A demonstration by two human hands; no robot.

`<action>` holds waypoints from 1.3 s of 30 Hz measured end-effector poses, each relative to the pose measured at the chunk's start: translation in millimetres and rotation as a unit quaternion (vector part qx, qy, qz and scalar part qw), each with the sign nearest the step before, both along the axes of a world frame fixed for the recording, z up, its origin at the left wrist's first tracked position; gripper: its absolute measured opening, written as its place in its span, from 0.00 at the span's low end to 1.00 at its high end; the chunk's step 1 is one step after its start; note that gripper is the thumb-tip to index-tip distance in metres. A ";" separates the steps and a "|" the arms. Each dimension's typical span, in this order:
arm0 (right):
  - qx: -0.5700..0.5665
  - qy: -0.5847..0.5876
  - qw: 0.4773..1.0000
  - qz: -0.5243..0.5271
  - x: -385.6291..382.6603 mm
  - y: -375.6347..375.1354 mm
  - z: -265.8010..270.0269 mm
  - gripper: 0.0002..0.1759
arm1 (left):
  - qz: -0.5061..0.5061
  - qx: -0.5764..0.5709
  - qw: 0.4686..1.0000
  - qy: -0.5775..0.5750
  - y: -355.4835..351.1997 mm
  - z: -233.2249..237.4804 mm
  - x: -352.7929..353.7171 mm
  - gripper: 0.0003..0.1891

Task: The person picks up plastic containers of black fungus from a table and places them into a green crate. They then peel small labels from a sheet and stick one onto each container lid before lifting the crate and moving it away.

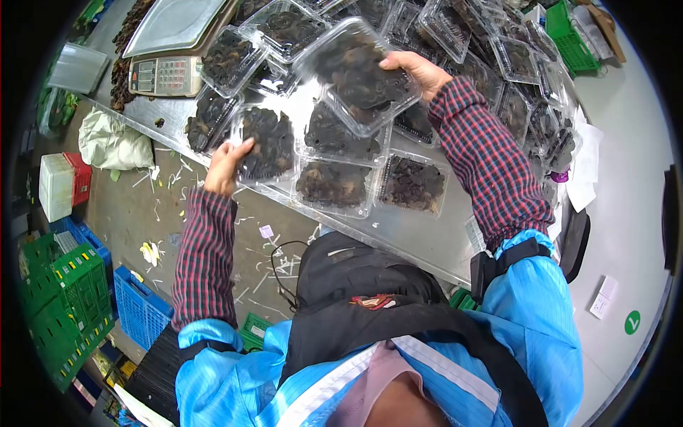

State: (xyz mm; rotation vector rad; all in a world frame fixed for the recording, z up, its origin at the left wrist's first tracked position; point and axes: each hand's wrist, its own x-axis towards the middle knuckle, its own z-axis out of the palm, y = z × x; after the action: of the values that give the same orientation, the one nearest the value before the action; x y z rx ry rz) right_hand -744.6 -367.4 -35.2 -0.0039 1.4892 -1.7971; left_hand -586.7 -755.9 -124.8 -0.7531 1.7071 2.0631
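My right hand (421,72) holds a clear plastic box (361,71) by its right edge, thumb on top, lifted over the other boxes. Dark, ruffled pieces like wood ear mushrooms fill it. With thumb and fingers, my left hand (226,165) grips the left side of another such box (267,142) at the table's front edge. Beside that one lie a box (331,186) and, to its right, one with smaller dark pieces (413,185). Under the raised box sits a further box (340,134), partly covered.
A digital scale (165,75) stands at the left on the metal table (420,238). Many filled boxes (516,58) are heaped at the back and right. Green crates (71,295) and a blue crate (141,307) stand on the littered floor, near a white sack (114,141).
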 end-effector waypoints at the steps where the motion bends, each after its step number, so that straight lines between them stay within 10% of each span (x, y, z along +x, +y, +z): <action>1: 0.047 0.060 0.996 0.052 -8.1 -3.2 -1.2 0.12 | 0.038 -0.013 0.999 0.019 15.2 29.3 17.9 0.19; 9: 0.208 0.083 0.931 0.287 7.4 -34.8 -30.2 0.19 | 0.097 0.227 0.968 -0.038 141.8 38.5 163.8 0.23; 14: 0.041 -0.039 0.997 0.045 94.1 46.0 -31.3 0.29 | 0.157 0.165 0.973 0.039 173.7 52.3 146.4 0.24; 20: -0.083 -0.167 0.958 -0.218 193.9 121.9 -41.7 0.29 | 0.092 0.111 0.989 -0.007 176.8 27.2 97.8 0.31; 25: -0.092 -0.157 0.955 -0.235 192.5 106.6 -44.9 0.27 | 0.100 0.118 0.988 -0.005 159.8 34.6 85.5 0.30; 30: -0.062 -0.110 0.980 -0.154 163.6 56.4 -38.8 0.30 | 0.168 0.086 0.980 0.056 124.5 53.9 91.4 0.52; 35: -0.062 -0.108 0.990 -0.066 157.9 -9.0 -36.0 0.32 | 0.141 0.112 0.980 0.079 70.9 72.9 79.4 0.27; 39: -0.049 -0.071 0.993 -0.081 159.6 -55.3 -67.2 0.38 | 0.147 0.067 0.985 0.058 42.1 65.3 61.7 0.34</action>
State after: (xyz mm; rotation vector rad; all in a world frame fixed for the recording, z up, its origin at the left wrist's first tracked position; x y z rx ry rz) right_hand -585.0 -422.7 -102.3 0.1963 1.3315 -1.9556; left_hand -525.0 -713.7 -59.5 -0.9035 1.5734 2.4378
